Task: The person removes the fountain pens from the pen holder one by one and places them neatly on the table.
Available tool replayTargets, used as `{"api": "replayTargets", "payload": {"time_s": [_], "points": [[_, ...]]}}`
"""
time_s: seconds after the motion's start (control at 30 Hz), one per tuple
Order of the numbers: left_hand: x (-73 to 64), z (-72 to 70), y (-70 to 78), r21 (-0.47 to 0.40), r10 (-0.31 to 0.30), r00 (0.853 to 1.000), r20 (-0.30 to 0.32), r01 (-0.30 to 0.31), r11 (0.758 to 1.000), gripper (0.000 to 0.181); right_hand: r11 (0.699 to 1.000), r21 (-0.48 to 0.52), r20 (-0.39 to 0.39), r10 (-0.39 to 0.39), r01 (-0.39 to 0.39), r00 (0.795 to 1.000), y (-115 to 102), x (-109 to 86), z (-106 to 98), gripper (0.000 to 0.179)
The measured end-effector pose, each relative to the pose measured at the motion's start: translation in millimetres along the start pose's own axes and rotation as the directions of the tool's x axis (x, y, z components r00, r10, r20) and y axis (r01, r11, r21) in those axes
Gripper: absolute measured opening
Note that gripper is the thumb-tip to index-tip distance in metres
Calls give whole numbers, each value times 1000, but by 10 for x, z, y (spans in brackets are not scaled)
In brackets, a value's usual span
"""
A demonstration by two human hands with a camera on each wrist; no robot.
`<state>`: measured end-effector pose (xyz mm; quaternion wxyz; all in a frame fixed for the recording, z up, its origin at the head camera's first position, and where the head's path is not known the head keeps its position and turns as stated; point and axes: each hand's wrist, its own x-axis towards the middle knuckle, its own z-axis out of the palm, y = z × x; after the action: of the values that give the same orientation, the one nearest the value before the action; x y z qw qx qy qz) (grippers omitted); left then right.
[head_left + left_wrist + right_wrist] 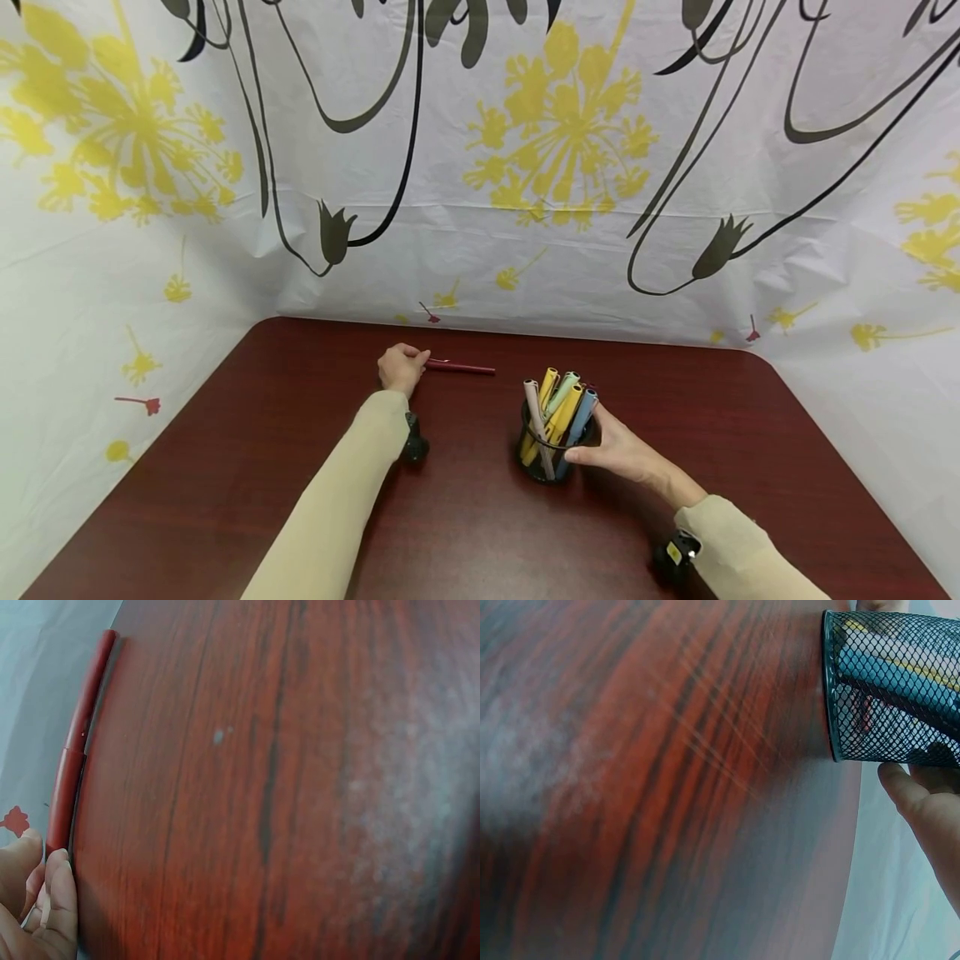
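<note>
Near the far edge of the table, my left hand (402, 368) pinches one end of a dark red pen (467, 367). In the left wrist view the pen (77, 739) lies along the table edge, its near end between thumb and fingers. My right hand (621, 450) grips the right side of a black mesh pen holder (537, 463), which stands upright. Yellow, pale green, blue and light grey pens (557, 417) lean inside it. Through the mesh of the holder (900, 712), the right wrist view shows some of their barrels. Part of the right hand's fingers is hidden behind the holder.
Both hands work over a dark reddish-brown wooden table (457, 533). A white curtain (442, 167) with yellow flowers and dark stems hangs behind the table and along its sides. Each wrist carries a small black camera.
</note>
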<state>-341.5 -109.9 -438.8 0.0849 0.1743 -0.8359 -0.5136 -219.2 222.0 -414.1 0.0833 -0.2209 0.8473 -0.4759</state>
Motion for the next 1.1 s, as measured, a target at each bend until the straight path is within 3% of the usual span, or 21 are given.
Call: {"api": "replayTargets", "payload": {"time_s": [0.2,0.7,1.1], "points": [[6,10,6,13,7,1000,3,-7,1000,18,999,11,0,35,-35,999,0,-5,-4,97],[-4,1,21,47,11,1000,7,-11,999,16,999,36,0,11,-11,1000,12,5,10,95],[-11,-11,38,59,15,1000,15,-16,998,16,998,27,-3,53,-53,999,4,-11,8,98]]}}
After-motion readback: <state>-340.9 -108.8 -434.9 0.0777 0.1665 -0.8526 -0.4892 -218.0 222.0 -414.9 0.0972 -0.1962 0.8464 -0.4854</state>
